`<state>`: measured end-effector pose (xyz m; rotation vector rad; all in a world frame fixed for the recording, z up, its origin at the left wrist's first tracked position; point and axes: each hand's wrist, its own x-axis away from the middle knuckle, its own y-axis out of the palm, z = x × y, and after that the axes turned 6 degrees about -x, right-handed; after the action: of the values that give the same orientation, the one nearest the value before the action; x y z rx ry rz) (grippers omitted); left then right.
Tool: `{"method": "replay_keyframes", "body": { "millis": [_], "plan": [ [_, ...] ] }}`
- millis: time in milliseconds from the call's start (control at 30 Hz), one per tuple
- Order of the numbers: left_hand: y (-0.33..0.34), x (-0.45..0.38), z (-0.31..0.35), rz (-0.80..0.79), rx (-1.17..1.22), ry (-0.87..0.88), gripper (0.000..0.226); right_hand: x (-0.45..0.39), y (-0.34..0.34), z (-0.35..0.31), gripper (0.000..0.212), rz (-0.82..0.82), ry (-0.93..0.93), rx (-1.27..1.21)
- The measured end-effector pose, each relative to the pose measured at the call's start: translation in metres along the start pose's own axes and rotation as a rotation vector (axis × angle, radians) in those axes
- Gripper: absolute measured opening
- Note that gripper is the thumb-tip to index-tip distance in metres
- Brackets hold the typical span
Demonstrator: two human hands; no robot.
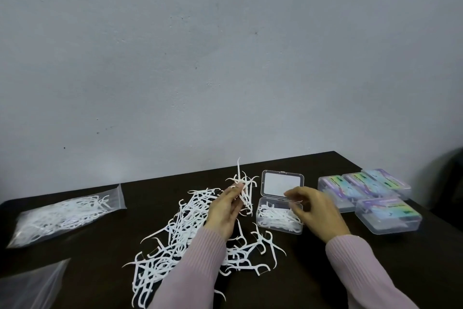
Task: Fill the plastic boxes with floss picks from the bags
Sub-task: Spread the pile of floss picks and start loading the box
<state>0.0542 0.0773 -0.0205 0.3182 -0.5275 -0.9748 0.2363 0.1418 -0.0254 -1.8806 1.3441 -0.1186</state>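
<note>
Two pink sleeves (200, 256) reach in from the near edge over a dark counter (325, 271); nearest, below and around the left forearm, a loose pile of white floss picks (175, 241) sprawls across the surface, some of it hidden under the sleeve; well to the left of the left hand, at the near corner, lies a clear empty-looking bag (30, 283), partly cut off by the frame; further out on that side a second clear bag (65, 213) lies flat with floss picks inside it. The left hand (226, 208) is raised above the pile, its fingers curled round a bunch of picks (244, 188) that fan up and out past the fingertips; the right hand (313, 208) hovers just beside it, fingers loosely bent over the near right corner of an open plastic box (278, 218); whether those fingers pinch a pick or touch the box rim cannot be told. The open box sits between the two hands, its tray partly filled with picks, its clear lid (282, 183) standing upright on the far side. To the right of the right hand, four closed boxes (363, 191) with colourful labels sit close together, three in a row further out and one nearer; behind the counter rises a plain grey wall (225, 58).
</note>
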Motion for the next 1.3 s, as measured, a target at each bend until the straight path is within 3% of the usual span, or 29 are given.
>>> {"method": "replay_keyframes", "body": {
  "millis": [133,267,500,733,867,933,1100,1300],
  "plan": [
    [0.007,0.003,-0.001,-0.003,-0.138,0.108,0.015,0.004,-0.011,0.002,0.005,-0.071,0.032,0.139],
    [0.019,0.009,-0.001,-0.055,-0.200,0.210,0.006,0.006,-0.011,0.000,0.013,-0.177,0.057,0.284],
    [0.018,0.010,-0.001,-0.061,-0.159,0.183,0.009,0.006,-0.011,-0.001,0.007,-0.129,0.066,0.254],
    [0.017,0.008,-0.002,-0.049,-0.169,0.178,0.013,0.005,-0.012,-0.004,0.016,-0.001,0.073,0.320],
    [0.016,0.006,-0.002,-0.047,-0.168,0.175,0.013,0.003,-0.007,-0.004,0.007,-0.001,0.043,0.168],
    [0.016,0.006,-0.002,-0.044,-0.159,0.175,0.009,0.002,-0.004,-0.005,0.014,-0.008,0.034,0.048],
    [0.016,0.007,-0.001,-0.045,-0.137,0.166,0.005,0.001,-0.005,-0.005,0.016,0.115,0.022,-0.190],
    [0.015,0.007,-0.001,-0.052,-0.128,0.152,0.006,0.001,-0.005,-0.005,0.014,0.103,0.053,-0.226]
  ]
}}
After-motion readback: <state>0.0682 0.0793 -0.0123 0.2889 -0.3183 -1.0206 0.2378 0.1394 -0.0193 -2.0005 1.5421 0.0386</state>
